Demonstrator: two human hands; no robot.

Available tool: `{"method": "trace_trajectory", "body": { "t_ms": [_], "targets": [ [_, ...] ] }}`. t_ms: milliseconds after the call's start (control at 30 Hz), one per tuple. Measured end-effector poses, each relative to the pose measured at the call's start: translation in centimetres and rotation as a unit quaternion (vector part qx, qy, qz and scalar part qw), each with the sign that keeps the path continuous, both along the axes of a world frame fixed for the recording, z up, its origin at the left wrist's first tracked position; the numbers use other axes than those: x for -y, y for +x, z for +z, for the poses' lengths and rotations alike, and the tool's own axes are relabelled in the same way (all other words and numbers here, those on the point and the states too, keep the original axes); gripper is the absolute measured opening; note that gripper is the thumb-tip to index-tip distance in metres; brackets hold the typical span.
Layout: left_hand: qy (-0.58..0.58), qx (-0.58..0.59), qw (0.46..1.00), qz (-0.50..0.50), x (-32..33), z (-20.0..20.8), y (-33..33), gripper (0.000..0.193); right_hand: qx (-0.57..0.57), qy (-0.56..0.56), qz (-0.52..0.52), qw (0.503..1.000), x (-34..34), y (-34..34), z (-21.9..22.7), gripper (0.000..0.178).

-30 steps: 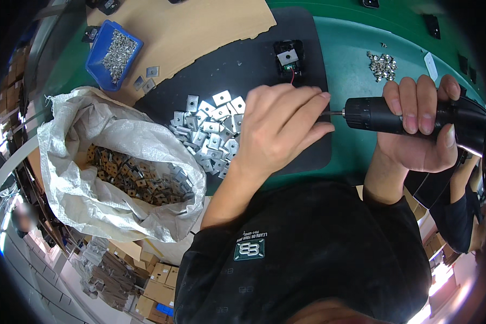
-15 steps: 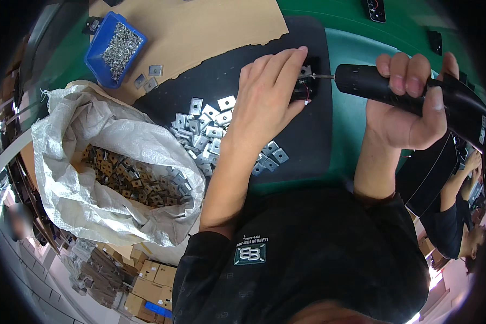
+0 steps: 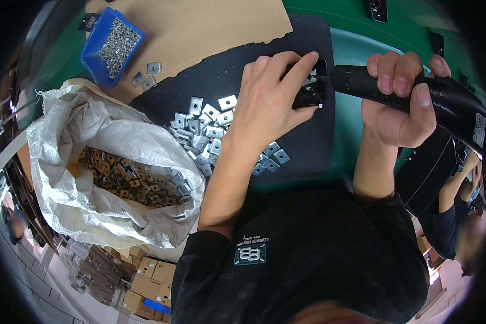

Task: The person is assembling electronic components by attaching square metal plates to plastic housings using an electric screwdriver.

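Note:
My left hand (image 3: pixel 267 102) is closed on a small black plastic housing (image 3: pixel 308 98) on the black mat. Inside the housing are a metal piece and thin wires, with a small white connector at its near edge. My right hand (image 3: pixel 398 102) grips a black electric screwdriver (image 3: pixel 356 82), held sideways with its nose pointing left at the housing. The bit barely shows between nose and housing; I cannot tell whether it touches a screw. Left of my left wrist lies a pile of square metal plates (image 3: pixel 215 132) with holes, some partly behind my forearm.
A white woven sack (image 3: pixel 54 178) of metal plates stands at the left. Beyond it, a blue bin (image 3: pixel 89 56) of screws sits on cardboard (image 3: pixel 200 32), with a few loose plates nearby. A black part (image 3: pixel 379 9) lies at the far right. Another person's arm (image 3: pixel 448 189) shows at right.
The screwdriver and my right hand have shifted slightly left, while the housing and my left fingertips moved slightly right. The gap between them has narrowed, and less of the bit shows.

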State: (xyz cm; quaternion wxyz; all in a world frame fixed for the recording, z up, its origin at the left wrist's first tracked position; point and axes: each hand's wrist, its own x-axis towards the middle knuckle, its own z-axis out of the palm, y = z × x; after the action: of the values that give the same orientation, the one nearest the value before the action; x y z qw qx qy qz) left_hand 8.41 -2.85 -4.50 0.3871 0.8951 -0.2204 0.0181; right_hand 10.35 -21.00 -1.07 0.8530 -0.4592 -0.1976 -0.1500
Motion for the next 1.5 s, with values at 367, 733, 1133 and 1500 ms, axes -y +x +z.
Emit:
{"method": "trace_trajectory", "body": {
  "t_ms": [367, 733, 1133, 1500],
  "targets": [
    [-0.006, 0.006, 1.000, 0.005, 0.2, 0.1, 0.6, 0.065, 0.025, -0.042, -0.001, 0.999, -1.7, 0.2, 0.2, 0.042],
    [0.024, 0.007, 1.000, -0.007, 0.1, 1.4, 0.4, 0.070, 0.034, -0.038, -0.009, 0.999, -0.4, -1.3, 0.2, 0.054],
    [0.132, 0.169, 0.954, 0.210, -4.7, 7.6, 5.1, 0.065, -0.064, -0.075, -0.223, 0.970, 6.8, -6.3, -3.1, 0.043],
    [0.320, 0.001, 0.882, 0.346, -13.4, 5.8, 17.9, 0.074, -0.032, -0.103, -0.190, 0.976, 6.2, -6.1, -2.8, 0.042]
  ]
}}
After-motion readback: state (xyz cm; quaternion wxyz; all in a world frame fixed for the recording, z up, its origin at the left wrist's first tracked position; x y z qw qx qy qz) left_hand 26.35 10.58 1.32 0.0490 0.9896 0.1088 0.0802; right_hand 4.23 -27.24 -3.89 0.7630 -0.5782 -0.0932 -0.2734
